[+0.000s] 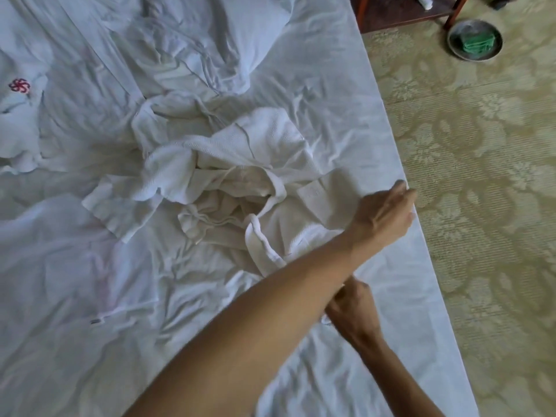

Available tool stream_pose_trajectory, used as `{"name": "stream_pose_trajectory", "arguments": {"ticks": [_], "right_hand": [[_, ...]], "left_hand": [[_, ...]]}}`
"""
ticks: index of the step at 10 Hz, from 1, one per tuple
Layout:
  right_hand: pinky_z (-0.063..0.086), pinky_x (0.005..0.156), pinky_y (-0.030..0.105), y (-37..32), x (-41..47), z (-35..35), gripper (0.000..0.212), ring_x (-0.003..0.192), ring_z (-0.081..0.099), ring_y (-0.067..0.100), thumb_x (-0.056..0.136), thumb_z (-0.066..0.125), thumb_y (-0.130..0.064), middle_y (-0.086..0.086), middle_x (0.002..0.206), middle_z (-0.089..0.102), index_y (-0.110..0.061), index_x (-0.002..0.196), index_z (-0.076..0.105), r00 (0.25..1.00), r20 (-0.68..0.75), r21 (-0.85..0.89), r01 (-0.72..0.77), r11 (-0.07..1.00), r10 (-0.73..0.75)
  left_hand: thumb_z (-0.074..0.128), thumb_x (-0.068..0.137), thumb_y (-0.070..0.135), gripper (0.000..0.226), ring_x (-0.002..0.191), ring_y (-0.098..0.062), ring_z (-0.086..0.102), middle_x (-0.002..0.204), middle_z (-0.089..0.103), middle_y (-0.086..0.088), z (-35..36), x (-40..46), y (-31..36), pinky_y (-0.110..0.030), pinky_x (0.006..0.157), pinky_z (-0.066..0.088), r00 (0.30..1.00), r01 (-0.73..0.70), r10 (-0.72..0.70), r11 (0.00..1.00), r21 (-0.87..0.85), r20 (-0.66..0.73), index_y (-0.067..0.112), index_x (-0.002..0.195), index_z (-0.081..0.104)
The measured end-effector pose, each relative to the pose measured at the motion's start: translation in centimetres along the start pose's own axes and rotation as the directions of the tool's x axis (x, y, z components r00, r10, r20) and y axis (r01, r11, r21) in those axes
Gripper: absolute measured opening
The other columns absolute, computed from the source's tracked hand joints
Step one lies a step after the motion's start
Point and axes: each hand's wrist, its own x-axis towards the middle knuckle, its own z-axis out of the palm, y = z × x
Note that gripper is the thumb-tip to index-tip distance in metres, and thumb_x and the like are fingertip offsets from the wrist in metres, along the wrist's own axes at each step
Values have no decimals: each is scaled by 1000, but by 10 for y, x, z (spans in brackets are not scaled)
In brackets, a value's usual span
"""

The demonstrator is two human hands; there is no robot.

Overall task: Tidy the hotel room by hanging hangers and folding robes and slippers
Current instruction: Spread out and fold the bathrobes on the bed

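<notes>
A crumpled white waffle-weave robe [240, 164] lies in the middle of the bed [90, 296], its belt [264, 245] trailing toward me. My left arm crosses over from the lower left, and my left hand [386, 210] pinches the robe's edge at the right side of the bed. Partly hidden under that forearm, my right hand [353, 308] grips a bit of the robe's white fabric near the bed's edge.
A second white robe with a red emblem [19, 85] lies at the far left. A pillow [240, 40] sits at the head. On the patterned carpet [481, 206] to the right stand a dark wooden table [400, 13] and a bowl holding green cloth [474, 40].
</notes>
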Motion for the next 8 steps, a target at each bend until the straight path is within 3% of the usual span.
{"name": "stream_pose_trajectory", "arguments": {"ticks": [1, 2, 3, 4, 5, 6, 7, 8], "right_hand": [[51, 59, 28, -36, -1, -44, 20, 60, 60, 6, 84, 62, -35, -11, 71, 63, -24, 101, 67, 908, -372, -53, 185, 981, -191], [51, 60, 31, -75, 38, -55, 18, 73, 59, 12, 82, 66, -26, -6, 85, 62, -19, 99, 69, 737, -480, -215, 428, 878, -477], [49, 79, 36, -113, 105, -58, 51, 101, 54, 23, 78, 71, -40, 4, 115, 57, -17, 123, 60, 744, -203, -497, 482, 722, -637], [40, 100, 45, -113, 158, -42, 71, 115, 53, 31, 76, 60, -60, 9, 125, 57, -17, 132, 55, 803, 36, -672, 459, 581, -594], [41, 94, 43, -107, 176, -30, 59, 96, 63, 34, 84, 36, -60, 9, 100, 65, -13, 107, 65, 800, 82, -709, 466, 529, -595], [46, 77, 42, -111, 172, -35, 46, 79, 66, 38, 94, 37, -46, 11, 87, 68, -9, 96, 64, 710, -28, -647, 524, 554, -704], [50, 70, 44, -147, 173, -68, 37, 86, 66, 42, 99, 47, -40, 18, 99, 71, -7, 106, 65, 694, -244, -597, 443, 669, -677], [45, 66, 43, -211, 186, -114, 36, 88, 63, 45, 99, 48, -40, 27, 99, 67, -6, 104, 59, 679, -361, -575, 378, 726, -639]], "left_hand": [[60, 94, 31, 32, 96, -28, 64, 125, 58, -7, -50, -18, -41, -39, 74, 51, 924, -74, 70, 997, 5, -375, 11, 119, 64], [58, 92, 20, 24, 102, -26, 59, 114, 60, -9, -105, -61, -126, -39, 85, 49, 804, 34, -41, 999, -22, -594, 8, 112, 64], [56, 77, 13, 35, 105, -26, 56, 113, 59, -7, -125, -122, -215, -44, 89, 49, 834, 222, -220, 973, -57, -505, 9, 112, 60], [72, 69, 15, 55, 110, -33, 55, 119, 56, -7, -115, -160, -280, -46, 87, 49, 913, 398, -372, 901, 170, -166, 12, 121, 55], [82, 73, 22, 49, 103, -39, 59, 111, 60, -14, -96, -173, -316, -49, 82, 49, 902, 419, -432, 858, 297, -22, 7, 115, 60], [60, 89, 5, 22, 96, -45, 63, 103, 68, -24, -102, -166, -319, -49, 83, 47, 867, 464, -413, 873, 150, -280, 1, 110, 65], [45, 101, 9, 26, 104, -49, 60, 113, 65, -32, -159, -152, -314, -49, 85, 43, 713, 558, -492, 830, -21, -499, -2, 121, 57], [37, 105, 14, 24, 100, -49, 58, 108, 64, -32, -240, -135, -305, -46, 76, 39, 715, 484, -407, 875, -17, -569, -2, 115, 51]]}}
